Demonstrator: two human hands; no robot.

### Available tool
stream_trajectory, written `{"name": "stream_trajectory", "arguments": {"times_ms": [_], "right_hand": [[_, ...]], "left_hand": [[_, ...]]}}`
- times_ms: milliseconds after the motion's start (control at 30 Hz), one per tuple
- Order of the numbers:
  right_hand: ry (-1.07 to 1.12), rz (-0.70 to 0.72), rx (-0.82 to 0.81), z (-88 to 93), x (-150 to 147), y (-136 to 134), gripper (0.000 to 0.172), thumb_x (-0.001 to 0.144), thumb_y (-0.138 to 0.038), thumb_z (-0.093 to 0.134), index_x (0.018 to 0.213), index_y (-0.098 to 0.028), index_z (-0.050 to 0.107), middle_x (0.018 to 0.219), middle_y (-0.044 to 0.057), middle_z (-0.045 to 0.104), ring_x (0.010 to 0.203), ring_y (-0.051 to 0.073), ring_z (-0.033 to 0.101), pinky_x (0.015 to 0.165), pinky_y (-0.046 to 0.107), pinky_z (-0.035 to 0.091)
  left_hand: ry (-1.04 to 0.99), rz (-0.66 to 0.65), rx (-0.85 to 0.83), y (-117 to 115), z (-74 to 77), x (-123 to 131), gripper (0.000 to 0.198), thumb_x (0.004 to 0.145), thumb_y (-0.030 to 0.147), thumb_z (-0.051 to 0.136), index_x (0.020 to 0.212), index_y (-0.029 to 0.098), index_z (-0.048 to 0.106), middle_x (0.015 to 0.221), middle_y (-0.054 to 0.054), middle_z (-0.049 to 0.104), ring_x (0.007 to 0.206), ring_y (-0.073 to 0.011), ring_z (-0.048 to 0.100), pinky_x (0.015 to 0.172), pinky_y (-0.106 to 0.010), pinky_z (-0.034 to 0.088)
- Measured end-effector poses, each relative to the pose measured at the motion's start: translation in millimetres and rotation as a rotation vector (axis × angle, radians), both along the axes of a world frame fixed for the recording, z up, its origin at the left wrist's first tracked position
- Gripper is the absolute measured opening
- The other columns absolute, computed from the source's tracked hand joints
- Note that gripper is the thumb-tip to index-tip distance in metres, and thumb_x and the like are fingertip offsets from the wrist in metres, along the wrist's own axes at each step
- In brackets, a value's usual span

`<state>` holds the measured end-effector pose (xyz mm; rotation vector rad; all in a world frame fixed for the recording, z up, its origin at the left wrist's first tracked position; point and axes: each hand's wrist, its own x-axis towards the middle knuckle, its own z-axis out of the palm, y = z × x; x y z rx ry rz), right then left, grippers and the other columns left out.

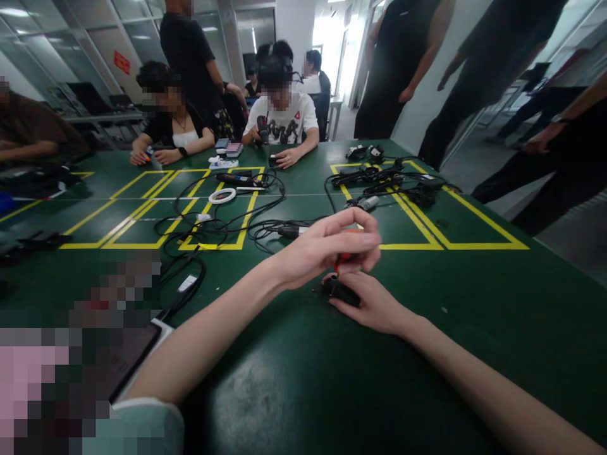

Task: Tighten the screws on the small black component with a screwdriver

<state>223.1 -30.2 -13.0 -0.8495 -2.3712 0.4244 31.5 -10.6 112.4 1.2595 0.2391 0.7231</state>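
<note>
My left hand [327, 248] is curled, with the fingertips and thumb pinching a small red piece [345, 256]. Most of the red piece is covered by the fingers, so I cannot tell its shape. Just nearer, my right hand [377, 306] rests on the table and grips a small black part [337, 291]. This part is matt and blocky, its far end touches or nearly touches the red piece, and its detail is hard to make out.

Both sit near the middle of the green table [294, 392], whose surface is smooth, slightly glossy and scuffed. Yellow tape lines [474, 218] mark rectangles on it. Black cables [222, 227] lie looped to the far left, beside a white ring [222, 196]. A dark flat phone [135, 357] at near left is partly blurred out.
</note>
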Motion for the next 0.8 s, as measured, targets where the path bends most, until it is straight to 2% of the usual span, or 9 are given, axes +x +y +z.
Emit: {"name": "stream_trajectory", "arguments": {"times_ms": [133, 200, 300, 367, 433, 500, 667, 800], "right_hand": [[-0.009, -0.011, -0.002, -0.2, 0.1, 0.4, 0.021, 0.095, -0.025, 0.065, 0.115, -0.018, 0.066, 0.105, 0.013, 0.078, 0.099, 0.028, 0.075, 0.09, 0.044, 0.064], [-0.012, -0.01, -0.003, 0.0, 0.3, 0.6, 0.02, 0.095, -0.025, 0.065, 0.115, -0.018, 0.066, 0.105, 0.013, 0.078, 0.099, 0.027, 0.075, 0.09, 0.044, 0.064], [-0.016, -0.013, -0.005, 0.8, 0.3, 0.5, 0.019, 0.096, -0.025, 0.064, 0.114, -0.019, 0.066, 0.107, 0.013, 0.078, 0.1, 0.028, 0.075, 0.091, 0.045, 0.063], [-0.015, -0.014, -0.008, 1.2, 0.0, 0.2, 0.02, 0.095, -0.025, 0.064, 0.115, -0.02, 0.066, 0.107, 0.012, 0.078, 0.1, 0.028, 0.074, 0.091, 0.045, 0.063], [-0.012, -0.013, -0.008, 1.2, -0.3, 0.1, 0.022, 0.095, -0.024, 0.065, 0.116, -0.02, 0.065, 0.107, 0.012, 0.078, 0.099, 0.028, 0.074, 0.088, 0.044, 0.064], [-0.01, -0.015, -0.007, 0.9, -0.2, 0.2, 0.022, 0.095, -0.025, 0.066, 0.116, -0.019, 0.065, 0.106, 0.013, 0.078, 0.098, 0.028, 0.074, 0.087, 0.044, 0.064], [-0.019, -0.016, -0.016, -0.3, 0.5, 1.0, 0.021, 0.096, -0.026, 0.065, 0.116, -0.018, 0.066, 0.108, 0.014, 0.078, 0.102, 0.028, 0.075, 0.092, 0.046, 0.063], [-0.02, -0.025, -0.023, -0.7, 0.5, 0.7, 0.02, 0.096, -0.026, 0.065, 0.114, -0.019, 0.066, 0.11, 0.013, 0.078, 0.101, 0.027, 0.075, 0.092, 0.045, 0.063]], "left_hand": [[-0.017, -0.009, -0.003, 2.2, 1.1, -0.4, 0.038, 0.09, 0.051, 0.063, 0.087, 0.013, 0.066, 0.072, -0.003, 0.062, 0.063, -0.0122, 0.05, 0.06, -0.027, 0.04], [-0.026, -0.005, -0.024, 2.2, 0.4, 0.2, 0.035, 0.09, 0.047, 0.065, 0.084, 0.013, 0.065, 0.075, -0.003, 0.062, 0.067, -0.0123, 0.054, 0.064, -0.026, 0.043], [-0.013, 0.018, -0.044, 0.6, -0.9, 1.0, 0.034, 0.085, 0.042, 0.079, 0.088, 0.017, 0.057, 0.079, 0.0, 0.064, 0.07, -0.0113, 0.059, 0.068, -0.025, 0.046], [-0.013, 0.033, -0.029, -0.7, -1.3, 1.1, 0.043, 0.08, 0.04, 0.086, 0.092, 0.02, 0.05, 0.079, 0.003, 0.064, 0.064, -0.0094, 0.059, 0.063, -0.024, 0.044], [-0.01, 0.041, -0.01, -1.1, -1.0, 0.9, 0.047, 0.079, 0.039, 0.087, 0.093, 0.021, 0.046, 0.075, 0.006, 0.062, 0.055, -0.0064, 0.051, 0.056, -0.022, 0.037], [-0.01, 0.032, -0.002, -0.3, -0.4, 0.4, 0.042, 0.082, 0.041, 0.083, 0.095, 0.02, 0.049, 0.071, 0.006, 0.061, 0.052, -0.006, 0.045, 0.053, -0.022, 0.032], [-0.045, -0.025, -0.029, 3.6, 0.4, 0.0, 0.034, 0.089, 0.046, 0.067, 0.092, 0.012, 0.064, 0.077, -0.003, 0.064, 0.066, -0.0111, 0.053, 0.064, -0.026, 0.043], [-0.032, 0.011, -0.039, 1.9, -1.6, 0.8, 0.032, 0.086, 0.041, 0.078, 0.09, 0.016, 0.059, 0.084, -0.002, 0.065, 0.076, -0.0128, 0.062, 0.072, -0.027, 0.047]]}}
